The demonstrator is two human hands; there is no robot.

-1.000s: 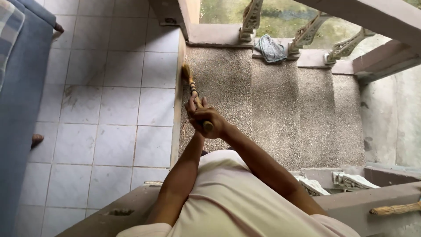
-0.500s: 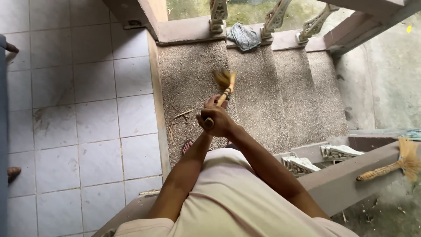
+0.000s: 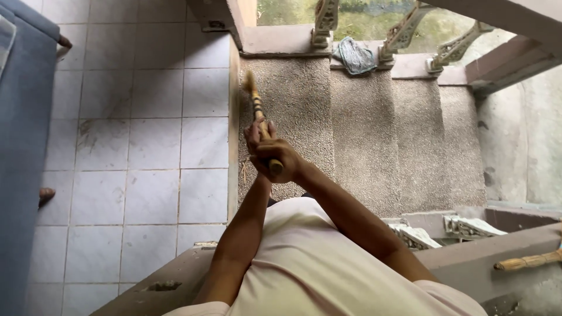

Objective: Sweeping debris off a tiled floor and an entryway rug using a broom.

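Note:
Both my hands grip the handle of a small straw hand broom (image 3: 255, 100) in front of my chest. My right hand (image 3: 280, 159) wraps the butt end of the handle. My left hand (image 3: 254, 136) holds the handle just ahead of it, partly hidden behind the right. The broom's bristle end points away from me and touches the top pebbled step (image 3: 293, 105) right beside the edge of the white tiled floor (image 3: 146, 140).
Pebbled concrete steps (image 3: 398, 134) run down to the right. A crumpled grey cloth (image 3: 353, 57) lies by the balusters at the top. A second broom handle (image 3: 527, 261) rests on a concrete ledge at the lower right. Blue fabric (image 3: 23, 146) hangs along the left edge.
The broom swung right over the step, then back left to the tile edge. The view swung with it, and the loose straw bits seen on the step are now mostly hidden.

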